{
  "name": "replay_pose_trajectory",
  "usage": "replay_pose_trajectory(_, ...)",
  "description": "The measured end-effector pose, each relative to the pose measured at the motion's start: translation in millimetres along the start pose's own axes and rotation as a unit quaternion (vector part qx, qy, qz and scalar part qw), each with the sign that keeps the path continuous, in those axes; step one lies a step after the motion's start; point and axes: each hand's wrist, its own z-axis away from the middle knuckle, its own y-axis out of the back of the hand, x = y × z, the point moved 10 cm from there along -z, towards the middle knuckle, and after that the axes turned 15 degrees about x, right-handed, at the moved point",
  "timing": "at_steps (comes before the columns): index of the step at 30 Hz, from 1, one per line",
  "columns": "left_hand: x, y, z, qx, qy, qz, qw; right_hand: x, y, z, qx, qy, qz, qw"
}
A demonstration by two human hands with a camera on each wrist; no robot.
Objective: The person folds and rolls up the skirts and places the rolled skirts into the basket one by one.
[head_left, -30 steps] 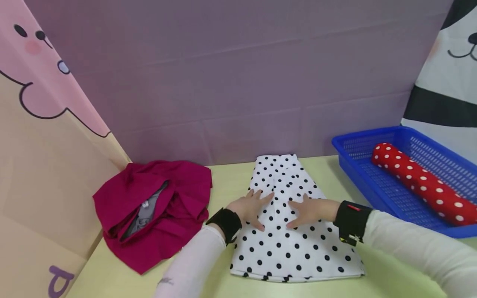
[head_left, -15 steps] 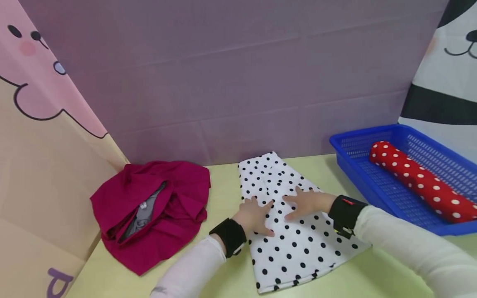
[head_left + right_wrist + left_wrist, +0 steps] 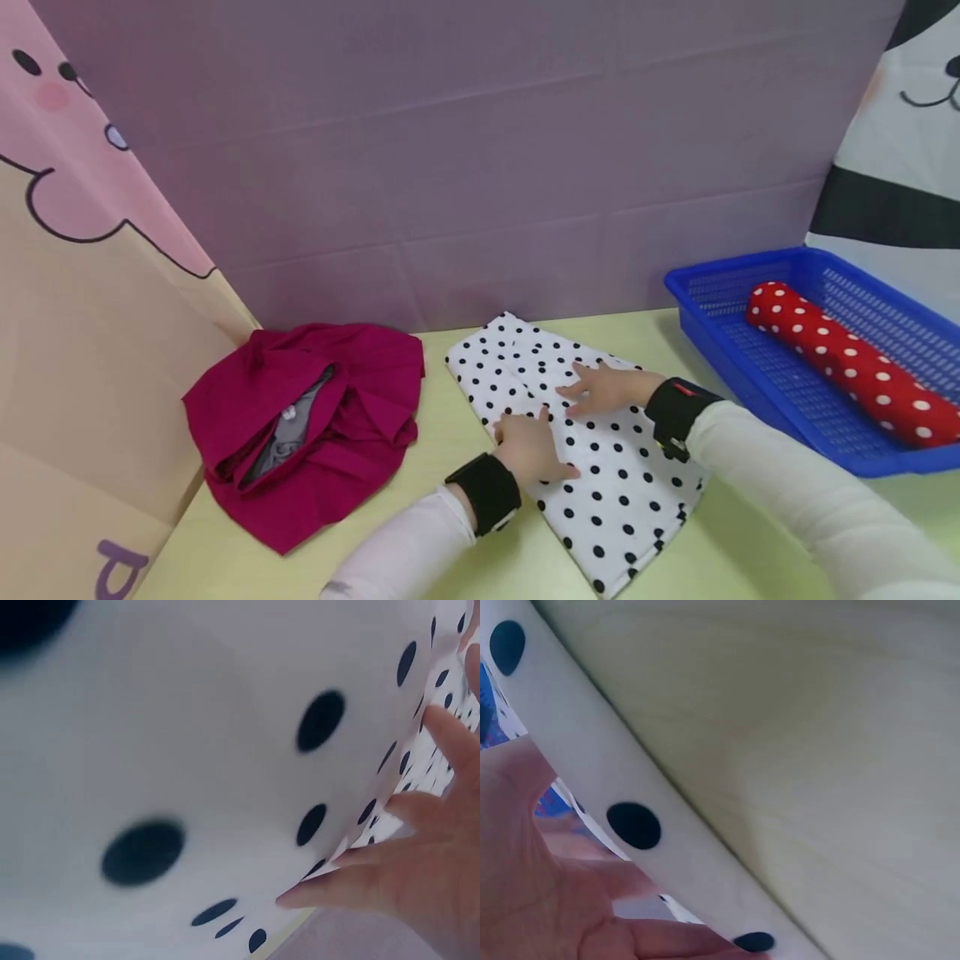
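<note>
At the middle of the desk (image 3: 450,425), a white cloth with black dots (image 3: 600,467), lying flat and slantwise, narrow end far left, broad end near right. On its left part, the left hand (image 3: 531,450), grip spread, with thumb (image 3: 564,472) toward the right; in the left-wrist view, fingers (image 3: 600,876) apart at the cloth's edge. Farther back and to the right, the right hand (image 3: 606,390), grip likewise spread, with fingertips (image 3: 292,898) toward the left on the cloth. Round each wrist, a black band (image 3: 486,493) (with a small red tag (image 3: 686,387) on the right one), next to a white sleeve (image 3: 408,546). At left, a crimson garment (image 3: 360,450) in a loose heap, with grey fabric (image 3: 292,429) showing through a long gap. At right, a blue basket (image 3: 780,379) with perforated walls, holding a red roll with white dots (image 3: 847,362). At the far side, a purple backdrop (image 3: 487,167), with a pink cartoon figure (image 3: 82,175) at its left.
</note>
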Motion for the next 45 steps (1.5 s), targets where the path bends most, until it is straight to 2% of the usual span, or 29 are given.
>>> replay_pose_trajectory(9,25.1,13.3,-1.8,0.017,-0.015,-0.07,0.9973,-8.5,2.8,-11.9,-0.007,0.018,0.005,0.9998)
replay_pose_trajectory(13,27.4,15.8,-4.0,0.032,-0.031,-0.054,0.9976,-4.6,6.1,-6.0,-0.003,0.019,0.015,0.9997)
replay_pose_trajectory(16,15.6,16.8,-8.3,0.035,-0.046,-0.007,0.9983,1.0,7.3,10.3,-0.006,-0.017,0.02,0.9996)
replay_pose_trajectory(20,-21.5,17.1,-17.8,0.037,-0.061,0.042,0.9965,0.1,2.6,46.3,-0.022,-0.084,0.021,0.996)
replay_pose_trajectory(23,-53.7,12.2,-24.9,0.035,-0.066,0.052,0.9959,-12.0,-8.1,70.3,-0.031,-0.093,0.02,0.995)
replay_pose_trajectory(25,-71.8,5.1,-27.7,0.027,-0.06,0.059,0.9961,-22.3,-16.8,79.2,-0.033,-0.086,0.022,0.9955)
replay_pose_trajectory(28,-87.2,-2.4,-29.9,0.016,-0.049,0.076,0.9958,-32.5,-27.9,82.1,-0.028,-0.077,0.038,0.9959)
replay_pose_trajectory(31,-89.8,-7.5,-30.8,0.007,-0.043,0.069,0.9966,-32.8,-34.1,77.8,-0.022,-0.073,0.071,0.9946)
replay_pose_trajectory(35,-85.8,-9.2,-30.5,0.004,-0.034,0.035,0.9988,-26.6,-36.2,69.9,-0.02,-0.068,0.094,0.9931)
replay_pose_trajectory(39,-81.9,-11.6,-28.3,-0.009,-0.022,-0.002,0.9997,-19.4,-32.2,63.0,-0.017,-0.052,0.093,0.9941)
replay_pose_trajectory(43,-72.3,-10.3,-26.0,-0.01,-0.037,-0.038,0.9986,-9.9,-22.2,59.8,-0.012,-0.046,0.082,0.9955)
replay_pose_trajectory(45,-66.5,-7.8,-23.7,-0.005,-0.044,-0.045,0.998,-3.9,-17.1,59.5,-0.013,-0.056,0.07,0.9959)
